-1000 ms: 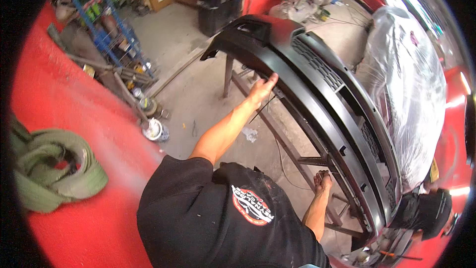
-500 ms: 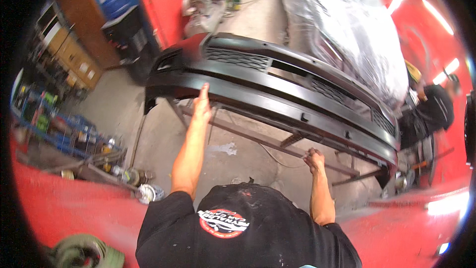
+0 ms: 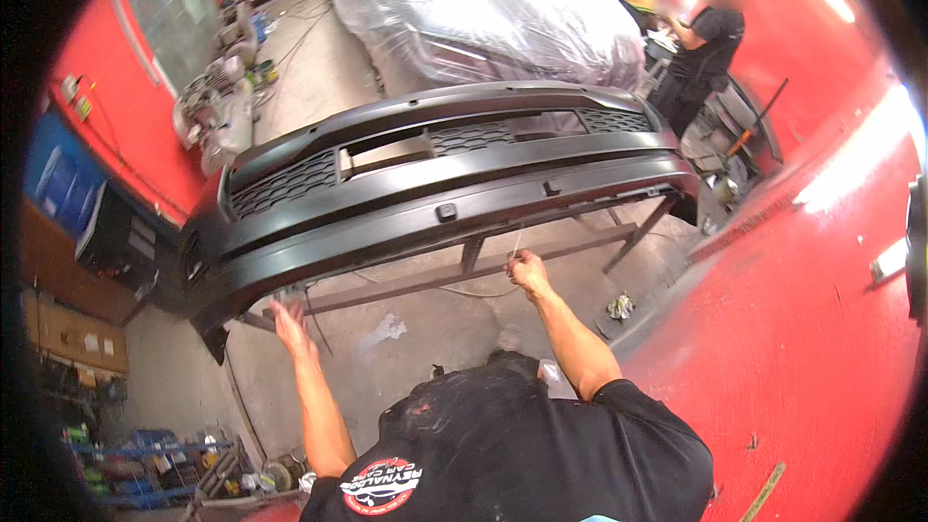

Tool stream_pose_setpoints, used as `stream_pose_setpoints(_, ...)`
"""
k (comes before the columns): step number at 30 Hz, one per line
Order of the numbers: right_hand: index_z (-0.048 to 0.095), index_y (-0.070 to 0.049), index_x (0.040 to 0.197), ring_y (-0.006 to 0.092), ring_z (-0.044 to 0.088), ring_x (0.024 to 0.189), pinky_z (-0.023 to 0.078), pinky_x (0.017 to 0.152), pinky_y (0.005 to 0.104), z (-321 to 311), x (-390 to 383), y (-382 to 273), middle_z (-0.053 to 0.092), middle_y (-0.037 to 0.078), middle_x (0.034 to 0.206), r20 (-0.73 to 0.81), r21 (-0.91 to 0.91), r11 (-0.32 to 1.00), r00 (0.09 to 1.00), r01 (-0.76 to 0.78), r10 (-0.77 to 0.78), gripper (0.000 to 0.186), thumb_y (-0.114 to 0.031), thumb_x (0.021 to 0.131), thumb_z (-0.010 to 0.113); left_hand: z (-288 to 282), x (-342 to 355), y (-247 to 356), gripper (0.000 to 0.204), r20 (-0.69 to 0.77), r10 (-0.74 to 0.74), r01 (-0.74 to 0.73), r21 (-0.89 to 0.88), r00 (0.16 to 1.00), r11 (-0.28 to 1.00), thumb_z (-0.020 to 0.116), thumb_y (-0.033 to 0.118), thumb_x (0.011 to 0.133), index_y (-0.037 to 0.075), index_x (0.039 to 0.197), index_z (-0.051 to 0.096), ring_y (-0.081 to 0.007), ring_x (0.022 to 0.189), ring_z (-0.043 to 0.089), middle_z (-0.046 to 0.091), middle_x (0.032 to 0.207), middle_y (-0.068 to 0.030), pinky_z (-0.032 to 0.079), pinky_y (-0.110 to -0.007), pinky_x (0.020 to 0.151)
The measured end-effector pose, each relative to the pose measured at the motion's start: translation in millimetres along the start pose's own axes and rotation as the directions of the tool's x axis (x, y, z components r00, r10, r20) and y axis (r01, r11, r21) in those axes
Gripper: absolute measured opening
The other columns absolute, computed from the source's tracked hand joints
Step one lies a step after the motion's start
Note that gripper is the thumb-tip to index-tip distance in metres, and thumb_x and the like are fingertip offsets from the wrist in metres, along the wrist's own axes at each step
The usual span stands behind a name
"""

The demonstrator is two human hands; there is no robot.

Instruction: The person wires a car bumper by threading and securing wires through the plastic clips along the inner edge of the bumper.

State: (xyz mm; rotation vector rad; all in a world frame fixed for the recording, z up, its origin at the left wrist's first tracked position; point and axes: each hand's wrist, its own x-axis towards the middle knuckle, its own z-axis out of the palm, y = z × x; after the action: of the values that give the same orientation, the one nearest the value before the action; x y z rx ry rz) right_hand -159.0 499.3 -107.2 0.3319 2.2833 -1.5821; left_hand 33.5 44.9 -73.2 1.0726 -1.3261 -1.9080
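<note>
A long black car bumper (image 3: 387, 220) with honeycomb grille panels lies across a metal stand (image 3: 411, 296) in front of me. My left hand (image 3: 293, 325) is just below the bumper's lower edge near its left end. Its fingers are stretched out and a little blurred, with nothing seen in them. My right hand (image 3: 527, 273) is closed, short of the bumper's lower edge and right of the middle. A thin pale stick-like piece (image 3: 517, 242) rises from its pinched fingers; its exact kind is too small to make out.
Beyond the bumper stands a car under clear plastic sheeting (image 3: 483, 10). Another person (image 3: 710, 43) in black is at the far right. A red wall (image 3: 773, 329) runs along the right. A cluttered rack (image 3: 145, 474) stands at the lower left, and a crumpled piece (image 3: 621, 306) lies on the floor.
My view has swung to the right, so the bumper sits further left in it. My left hand has come down from the bumper's face to below its edge. The right hand stays closed.
</note>
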Motion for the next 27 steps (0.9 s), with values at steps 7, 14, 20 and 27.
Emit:
stream_pose_setpoints(7,0.06,-0.002,0.095,0.0133,0.057,0.068,0.046,0.058,0.0286,0,-15,17,0.064,0.006,0.078,-0.025,-0.089,0.996,0.999,-0.023,0.021,0.019,-0.017,0.086,0.056,-139,-52,-232,0.044,-0.04,-0.633,0.546,0.549,0.773,0.633,0.053,0.041,0.089,-0.001,0.101,0.06,-0.0182,0.061,0.055,0.058,0.065,-0.0063,0.045,-0.035,0.057)
stream_pose_setpoints(14,0.064,-0.005,0.096,0.0171,0.062,0.076,0.05,0.063,0.0316,7,-24,39,0.065,0.009,0.085,0.056,-0.315,0.947,0.995,-0.06,0.082,0.027,-0.026,0.08,0.059,-171,-125,-256,0.04,-0.011,-0.748,0.34,0.895,0.663,0.288,0.054,0.037,0.089,0.0,0.103,0.058,-0.0161,0.059,0.054,0.057,0.067,-0.0055,0.041,-0.031,0.051)
stream_pose_setpoints(20,0.065,-0.01,0.104,0.0321,0.061,0.098,0.046,0.085,0.0401,5,-48,18,0.066,0.017,0.099,0.06,-0.491,0.871,0.998,0.003,0.031,0.036,-0.034,0.078,0.056,-149,-116,-255,0.037,0.003,-0.719,0.355,0.868,0.695,0.347,0.056,0.034,0.089,0.001,0.105,0.057,-0.0143,0.057,0.053,0.057,0.068,-0.0049,0.038,-0.028,0.045)
stream_pose_setpoints(27,0.066,-0.004,0.096,0.0397,0.06,0.095,0.047,0.083,0.046,1,-54,41,0.063,0.023,0.101,0.291,-0.708,0.679,0.956,0.192,0.032,0.034,-0.028,0.076,0.053,-112,-73,-233,0.034,0.007,-0.676,0.512,0.648,0.737,0.564,0.057,0.029,0.089,0.003,0.111,0.054,-0.0136,0.056,0.054,0.057,0.072,-0.0044,0.036,-0.025,0.04)
